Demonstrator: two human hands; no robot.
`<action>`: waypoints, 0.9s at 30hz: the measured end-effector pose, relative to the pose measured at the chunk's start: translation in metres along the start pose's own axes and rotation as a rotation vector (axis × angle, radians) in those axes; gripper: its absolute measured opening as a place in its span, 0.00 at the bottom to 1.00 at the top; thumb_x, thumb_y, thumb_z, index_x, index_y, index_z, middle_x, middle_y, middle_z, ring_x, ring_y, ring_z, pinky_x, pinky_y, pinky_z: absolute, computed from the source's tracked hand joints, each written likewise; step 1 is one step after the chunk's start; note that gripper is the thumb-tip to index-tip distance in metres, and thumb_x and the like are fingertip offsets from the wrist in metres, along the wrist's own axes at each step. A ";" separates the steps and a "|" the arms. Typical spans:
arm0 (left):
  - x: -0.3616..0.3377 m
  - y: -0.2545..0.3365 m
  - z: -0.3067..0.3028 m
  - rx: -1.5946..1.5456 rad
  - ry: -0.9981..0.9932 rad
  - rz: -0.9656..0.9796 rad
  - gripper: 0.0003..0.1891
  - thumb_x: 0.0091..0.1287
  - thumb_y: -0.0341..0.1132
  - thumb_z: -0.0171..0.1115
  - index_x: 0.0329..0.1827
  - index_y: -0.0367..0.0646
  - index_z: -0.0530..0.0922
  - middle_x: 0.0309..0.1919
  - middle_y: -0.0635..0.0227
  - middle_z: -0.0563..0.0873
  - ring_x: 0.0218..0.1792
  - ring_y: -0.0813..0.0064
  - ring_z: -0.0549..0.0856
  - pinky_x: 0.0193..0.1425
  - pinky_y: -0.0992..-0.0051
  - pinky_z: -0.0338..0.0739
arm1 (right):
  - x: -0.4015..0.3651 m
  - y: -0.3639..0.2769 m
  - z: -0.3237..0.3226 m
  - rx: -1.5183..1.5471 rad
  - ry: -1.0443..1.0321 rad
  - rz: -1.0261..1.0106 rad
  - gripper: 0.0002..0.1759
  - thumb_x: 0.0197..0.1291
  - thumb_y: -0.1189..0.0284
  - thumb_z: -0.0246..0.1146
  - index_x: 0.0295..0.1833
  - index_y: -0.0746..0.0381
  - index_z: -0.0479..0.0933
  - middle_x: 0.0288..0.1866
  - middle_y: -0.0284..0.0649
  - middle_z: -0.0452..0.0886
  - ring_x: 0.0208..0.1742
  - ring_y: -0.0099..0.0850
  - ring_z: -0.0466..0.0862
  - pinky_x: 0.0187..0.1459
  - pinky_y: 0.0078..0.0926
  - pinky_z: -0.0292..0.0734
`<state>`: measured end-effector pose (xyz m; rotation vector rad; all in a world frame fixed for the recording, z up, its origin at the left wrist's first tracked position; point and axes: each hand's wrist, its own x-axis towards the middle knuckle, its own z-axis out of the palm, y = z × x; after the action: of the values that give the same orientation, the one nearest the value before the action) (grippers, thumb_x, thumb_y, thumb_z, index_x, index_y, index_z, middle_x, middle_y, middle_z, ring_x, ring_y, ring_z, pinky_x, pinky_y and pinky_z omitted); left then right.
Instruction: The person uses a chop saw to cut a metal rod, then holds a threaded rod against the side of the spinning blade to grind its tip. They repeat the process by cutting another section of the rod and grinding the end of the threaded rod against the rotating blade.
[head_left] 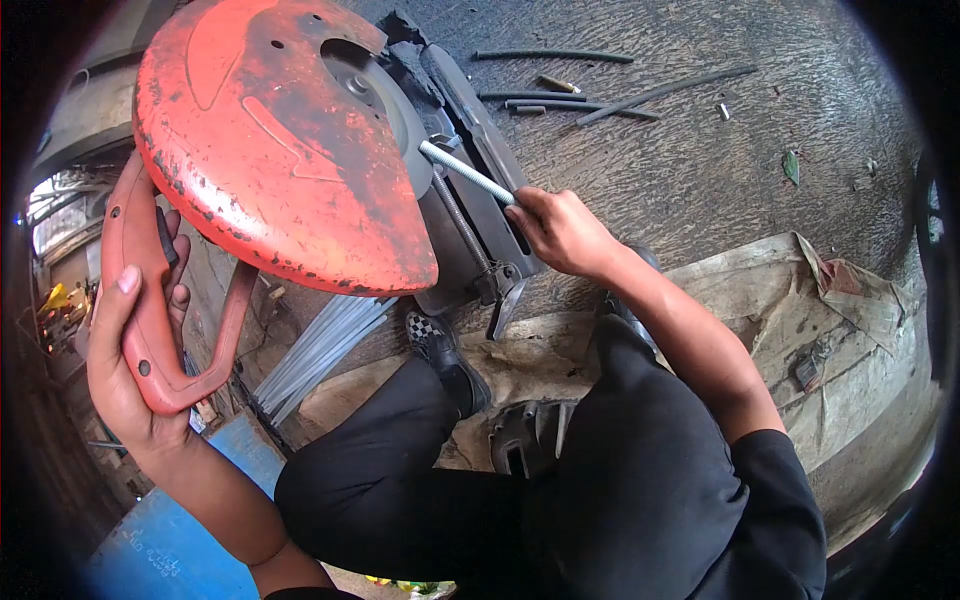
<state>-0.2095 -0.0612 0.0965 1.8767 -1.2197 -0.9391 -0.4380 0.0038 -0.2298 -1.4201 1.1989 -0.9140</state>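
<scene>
My left hand (145, 350) is wrapped round the red handle (140, 270) of a cut-off saw, its fingers near the dark trigger. The saw's scratched red guard (280, 150) covers most of the grey disc (395, 110). My right hand (560, 225) grips the near end of a threaded metal rod (468, 173). The rod's far end lies at the disc's edge, above the saw's dark base (465, 230); whether they touch is unclear. A clamp screw (460, 215) runs along the base beneath the rod.
Dark rods (640, 95) and short offcuts lie on the ground at the top. A bundle of grey rods (325, 345) rests left of my feet. A blue board (190, 510) is at lower left, a crumpled sheet (850, 350) at right. A green scrap (791, 167) lies beyond.
</scene>
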 end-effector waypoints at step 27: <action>0.001 -0.001 -0.002 0.081 -0.144 0.032 0.28 0.65 0.34 0.58 0.65 0.27 0.65 0.54 0.51 0.79 0.48 0.70 0.81 0.47 0.81 0.76 | 0.012 0.011 -0.036 0.843 -0.288 0.480 0.23 0.73 0.59 0.46 0.42 0.67 0.79 0.15 0.27 0.63 0.13 0.16 0.59 0.16 0.18 0.51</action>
<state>-0.2071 -0.0618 0.0969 1.8729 -1.3873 -1.0367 -0.4722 -0.0155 -0.2341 -0.5243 0.7345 -0.7069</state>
